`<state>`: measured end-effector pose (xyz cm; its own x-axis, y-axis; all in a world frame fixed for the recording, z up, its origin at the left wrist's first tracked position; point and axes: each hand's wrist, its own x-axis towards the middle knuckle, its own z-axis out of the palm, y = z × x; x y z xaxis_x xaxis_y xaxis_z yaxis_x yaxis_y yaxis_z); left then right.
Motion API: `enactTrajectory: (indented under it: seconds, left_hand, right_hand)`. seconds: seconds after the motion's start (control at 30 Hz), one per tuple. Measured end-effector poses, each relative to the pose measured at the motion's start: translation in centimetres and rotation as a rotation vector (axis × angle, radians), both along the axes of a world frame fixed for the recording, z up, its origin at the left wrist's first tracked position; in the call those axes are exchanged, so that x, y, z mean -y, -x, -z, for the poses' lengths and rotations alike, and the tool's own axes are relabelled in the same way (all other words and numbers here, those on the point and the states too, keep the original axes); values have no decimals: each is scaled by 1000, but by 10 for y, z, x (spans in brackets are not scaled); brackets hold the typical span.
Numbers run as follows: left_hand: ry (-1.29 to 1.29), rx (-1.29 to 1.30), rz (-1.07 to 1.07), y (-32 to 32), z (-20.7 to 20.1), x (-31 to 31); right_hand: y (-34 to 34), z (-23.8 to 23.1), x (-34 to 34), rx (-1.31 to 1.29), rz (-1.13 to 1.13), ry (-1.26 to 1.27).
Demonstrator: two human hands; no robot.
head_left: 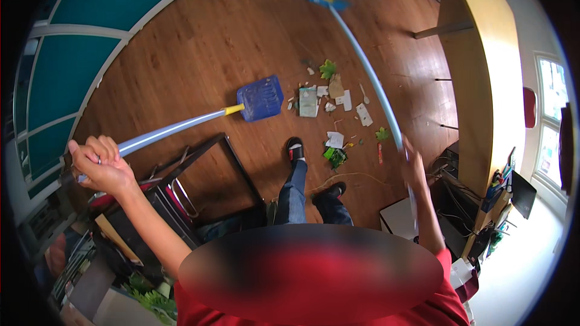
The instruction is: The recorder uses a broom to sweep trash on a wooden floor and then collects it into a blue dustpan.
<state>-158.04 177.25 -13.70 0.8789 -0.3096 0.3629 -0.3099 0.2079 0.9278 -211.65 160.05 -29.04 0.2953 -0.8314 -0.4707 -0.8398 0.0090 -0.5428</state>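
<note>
On the left, my left hand [104, 166] is closed round the pale blue handle of a long-handled dustpan [263, 105]. Its blue, slotted pan is at the floor beside the scattered litter, joined to the handle by a yellow collar. My right hand [413, 169], slightly blurred, grips the light blue stick of a broom [366, 63]. The blue and yellow broom head [323, 0] is far out, beyond the litter. Between the two tools lie paper scraps [308, 101], a brown piece [335, 86], a white spoon [364, 92], green leaves [327, 69] and a green wrapper [335, 157].
A wooden desk [483, 66] with thin legs runs along the right. Teal panels [78, 63] line the left. A black frame [241, 166] stands near my feet at left. A thin cord [356, 174] crosses the wooden floor [199, 42] by my shoes [295, 150].
</note>
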Motion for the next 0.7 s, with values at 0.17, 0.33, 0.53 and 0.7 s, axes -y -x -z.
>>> enactTrajectory:
  seconds: [0.17,0.33,0.53,0.7]
  left_hand:
    - [-31,-21,-52,6,-6,-16]
    - [-16,-23,-51,14,-19,-37]
    - [48,-22,-146,32,-39,-65]
    - [69,46,-190,41,-41,-72]
  right_hand:
    - [-99,150,108,-179,-185,23]
    - [-85,180,69,-236,-388,136]
    - [89,44,-78,-557,-404,-143]
    - [132,-66,-113,-466,-322,-98]
